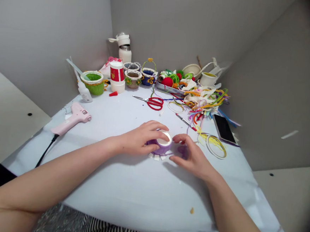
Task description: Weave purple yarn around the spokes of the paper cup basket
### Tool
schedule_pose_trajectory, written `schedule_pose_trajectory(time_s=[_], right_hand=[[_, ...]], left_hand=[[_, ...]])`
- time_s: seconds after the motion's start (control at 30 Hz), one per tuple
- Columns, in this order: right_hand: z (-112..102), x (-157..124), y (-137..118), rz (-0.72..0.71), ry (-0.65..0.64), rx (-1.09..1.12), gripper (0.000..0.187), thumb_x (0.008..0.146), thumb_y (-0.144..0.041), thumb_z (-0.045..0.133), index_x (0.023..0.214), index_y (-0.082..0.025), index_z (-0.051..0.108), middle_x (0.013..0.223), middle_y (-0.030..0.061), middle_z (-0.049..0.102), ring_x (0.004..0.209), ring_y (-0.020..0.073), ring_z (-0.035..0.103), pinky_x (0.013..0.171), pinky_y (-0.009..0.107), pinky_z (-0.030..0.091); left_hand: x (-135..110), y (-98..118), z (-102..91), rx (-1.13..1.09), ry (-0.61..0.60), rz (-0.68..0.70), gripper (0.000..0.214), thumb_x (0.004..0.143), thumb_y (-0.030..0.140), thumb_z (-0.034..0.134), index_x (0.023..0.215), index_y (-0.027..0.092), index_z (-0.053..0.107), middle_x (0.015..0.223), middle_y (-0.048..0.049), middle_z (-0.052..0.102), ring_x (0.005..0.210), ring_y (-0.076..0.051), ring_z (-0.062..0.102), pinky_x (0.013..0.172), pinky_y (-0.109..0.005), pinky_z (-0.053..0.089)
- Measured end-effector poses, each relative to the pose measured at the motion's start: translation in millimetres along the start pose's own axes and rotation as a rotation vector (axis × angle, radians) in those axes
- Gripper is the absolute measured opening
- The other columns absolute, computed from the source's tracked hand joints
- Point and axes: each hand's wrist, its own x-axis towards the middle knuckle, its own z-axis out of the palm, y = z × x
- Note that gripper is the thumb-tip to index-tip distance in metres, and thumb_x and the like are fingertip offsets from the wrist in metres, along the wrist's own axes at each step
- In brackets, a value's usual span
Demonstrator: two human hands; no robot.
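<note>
A small white cup (162,150) wrapped in purple yarn stands on the table with its round white face up. Short white tabs (156,158) stick out around its base. My left hand (139,139) grips it from the left, fingers over the top and thumb on the near side. Just to the right, my right hand (196,159) is open, its thumb and fingers curved and apart. A loose purple strand (182,151) lies between the cup and that hand; whether the fingers touch it I cannot tell.
Red-handled scissors (155,102) and a pen (185,122) lie beyond my hands. At left is a pink glue gun (72,119) with its cord. Small woven baskets (133,80), a glue bottle (117,78) and a yarn pile (202,98) stand behind. A phone (224,129) lies right.
</note>
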Motion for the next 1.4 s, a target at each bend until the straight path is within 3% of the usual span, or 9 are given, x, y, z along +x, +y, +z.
schedule_pose_trajectory(time_s=[0.1,0.23,0.37,0.47,0.77,0.97,1.13,1.33,1.4], right_hand=[[0,-6,-4,-0.081,-0.089,-0.128,0.032,0.077,-0.032,0.071,0.101,-0.021,0.054,0.100,0.0072,0.062,0.092,0.0213,0.057,0.079,0.035,0.044],[5,-6,-7,-0.189,-0.125,-0.193,0.008,0.088,-0.020,0.059,0.096,-0.022,0.060,0.087,0.0027,0.067,0.084,0.0160,0.059,0.078,0.032,0.038],[7,-7,-7,-0.213,-0.117,-0.249,0.010,0.090,-0.019,0.056,0.096,-0.022,0.063,0.088,0.0031,0.067,0.086,0.0162,0.058,0.078,0.033,0.036],[6,-10,-7,-0.161,-0.088,-0.288,0.014,0.086,-0.022,0.062,0.100,-0.022,0.062,0.096,0.0047,0.065,0.092,0.0186,0.056,0.080,0.034,0.036],[6,-15,-15,-0.118,-0.125,-0.260,0.012,0.092,-0.015,0.052,0.098,-0.021,0.060,0.086,0.0024,0.064,0.085,0.0160,0.056,0.080,0.034,0.036],[15,-16,-24,-0.115,-0.111,-0.289,0.009,0.088,-0.020,0.060,0.096,-0.021,0.061,0.094,0.0048,0.062,0.091,0.0196,0.053,0.080,0.035,0.037],[26,-15,-30,-0.143,-0.099,-0.295,0.011,0.092,-0.015,0.049,0.086,-0.019,0.058,0.091,0.0049,0.061,0.087,0.0189,0.051,0.077,0.034,0.038],[29,-23,-30,-0.174,-0.025,-0.251,0.015,0.093,-0.009,0.040,0.089,-0.017,0.052,0.081,0.0042,0.060,0.074,0.0163,0.050,0.070,0.031,0.039],[29,-26,-28,-0.169,-0.020,-0.261,0.013,0.093,-0.011,0.042,0.100,-0.016,0.053,0.080,0.0038,0.059,0.070,0.0153,0.050,0.065,0.028,0.038]], left_hand=[[1,0,-6.0,0.000,-0.033,-0.016,0.044,0.080,0.013,0.050,0.122,0.024,0.054,0.135,-0.0090,0.048,0.126,-0.024,0.040,0.107,-0.047,0.033],[3,2,-2.1,0.029,-0.044,-0.066,0.036,0.085,0.019,0.049,0.118,0.026,0.060,0.140,-0.0083,0.044,0.129,-0.025,0.039,0.107,-0.048,0.031],[6,5,14.3,0.024,0.106,-0.143,0.029,0.081,0.039,0.062,0.104,0.023,0.067,0.136,-0.0108,0.043,0.124,-0.026,0.042,0.106,-0.045,0.034],[7,5,21.2,0.027,0.165,-0.155,0.024,0.083,0.037,0.060,0.102,0.023,0.067,0.123,-0.0099,0.050,0.118,-0.022,0.046,0.104,-0.040,0.036],[8,-1,-8.0,0.040,-0.017,-0.057,0.036,0.086,0.022,0.051,0.122,0.024,0.055,0.134,-0.0102,0.051,0.125,-0.024,0.044,0.106,-0.043,0.034],[8,-1,-4.5,0.057,-0.068,-0.039,0.036,0.086,0.020,0.048,0.121,0.025,0.057,0.140,-0.0089,0.047,0.128,-0.023,0.043,0.107,-0.042,0.033],[7,1,-3.4,0.054,-0.081,-0.034,0.036,0.087,0.020,0.047,0.122,0.024,0.056,0.140,-0.0090,0.046,0.128,-0.022,0.042,0.108,-0.041,0.032],[6,0,-3.7,0.044,-0.076,-0.013,0.036,0.088,0.019,0.046,0.123,0.024,0.055,0.140,-0.0094,0.046,0.128,-0.021,0.042,0.107,-0.040,0.033],[6,-1,-3.0,0.038,-0.073,-0.010,0.037,0.089,0.019,0.046,0.124,0.024,0.055,0.140,-0.0096,0.046,0.128,-0.021,0.042,0.107,-0.040,0.033]])
